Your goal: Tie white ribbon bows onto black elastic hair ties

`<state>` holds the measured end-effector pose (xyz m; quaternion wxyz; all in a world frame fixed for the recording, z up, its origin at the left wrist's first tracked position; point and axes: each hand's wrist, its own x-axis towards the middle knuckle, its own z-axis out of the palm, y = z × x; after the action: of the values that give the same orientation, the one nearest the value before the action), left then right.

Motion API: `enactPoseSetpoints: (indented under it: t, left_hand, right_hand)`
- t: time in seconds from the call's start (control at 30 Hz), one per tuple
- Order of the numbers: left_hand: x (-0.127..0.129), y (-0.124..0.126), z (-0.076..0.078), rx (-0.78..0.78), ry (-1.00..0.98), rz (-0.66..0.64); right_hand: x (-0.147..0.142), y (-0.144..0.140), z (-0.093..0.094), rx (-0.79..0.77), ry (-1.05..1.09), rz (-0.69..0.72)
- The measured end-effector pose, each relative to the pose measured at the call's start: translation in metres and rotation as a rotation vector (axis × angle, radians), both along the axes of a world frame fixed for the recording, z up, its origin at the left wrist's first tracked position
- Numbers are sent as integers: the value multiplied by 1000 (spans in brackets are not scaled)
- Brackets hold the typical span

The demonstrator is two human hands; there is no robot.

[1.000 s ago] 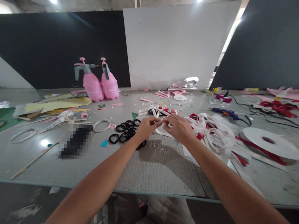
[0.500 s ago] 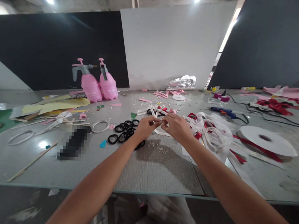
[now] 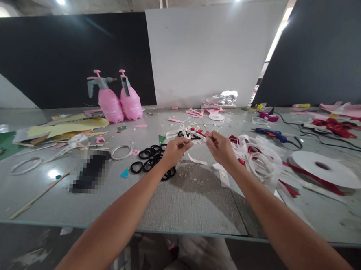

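Your left hand (image 3: 174,150) and right hand (image 3: 219,147) each pinch one end of a white ribbon strip (image 3: 198,136), stretched between them above the worktop (image 3: 191,201). Bare worktop runs to the near edge; black rings (image 3: 150,159) lie just left.

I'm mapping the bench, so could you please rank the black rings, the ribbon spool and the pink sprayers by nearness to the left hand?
1. Black rings: just left of the left hand.
2. Pink sprayers: far left, at the back.
3. Ribbon spool: far right.
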<state>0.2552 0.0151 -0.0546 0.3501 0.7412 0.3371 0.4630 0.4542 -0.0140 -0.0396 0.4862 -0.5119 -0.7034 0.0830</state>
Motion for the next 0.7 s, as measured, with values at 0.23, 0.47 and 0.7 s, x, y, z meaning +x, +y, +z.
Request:
enactPoseSetpoints:
  t: [0.23,0.47,0.7]
  left_hand:
    - [1,0,-3,39,27,1]
    - [3,-2,-2,31,45,18]
    - [6,-4,-4,66,92,53]
  right_hand:
    - [-14,-9,1,121,-160,116]
    - [-14,-9,1,211,-363,27]
    - [-22,-10,-1,256,-550,-126]
